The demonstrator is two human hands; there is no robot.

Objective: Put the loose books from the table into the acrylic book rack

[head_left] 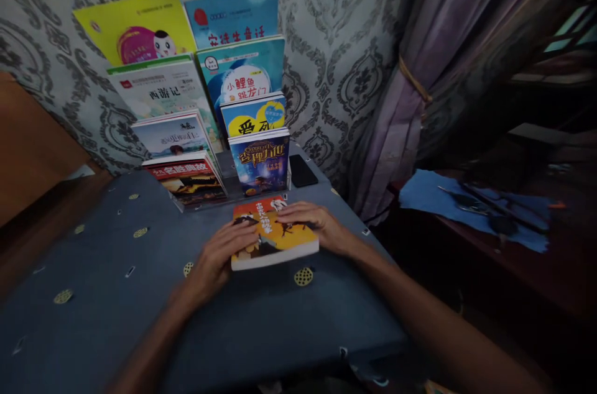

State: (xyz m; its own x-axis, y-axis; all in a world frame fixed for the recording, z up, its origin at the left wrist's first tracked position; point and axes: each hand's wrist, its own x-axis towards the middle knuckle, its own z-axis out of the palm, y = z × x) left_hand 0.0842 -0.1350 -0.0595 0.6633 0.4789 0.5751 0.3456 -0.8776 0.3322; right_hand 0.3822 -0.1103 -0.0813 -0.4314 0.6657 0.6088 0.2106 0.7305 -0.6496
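A thick paperback book with an orange and yellow cover is between my two hands, tilted slightly with its white page edge toward me. My left hand grips its left side, fingers lying over the cover. On the opposite side my right hand holds the upper right part, fingers across the front; both thumbs are hidden. Just behind stands a tiered book rack, its clear base partly visible. A dark blue book fills the front right slot, and a red-topped book the front left.
More picture books, among them a yellow one and a teal one, rise in steps toward the patterned wall. A black phone lies right of the rack on the blue tablecloth. Beyond the table's right edge are a tied curtain and a blue cloth.
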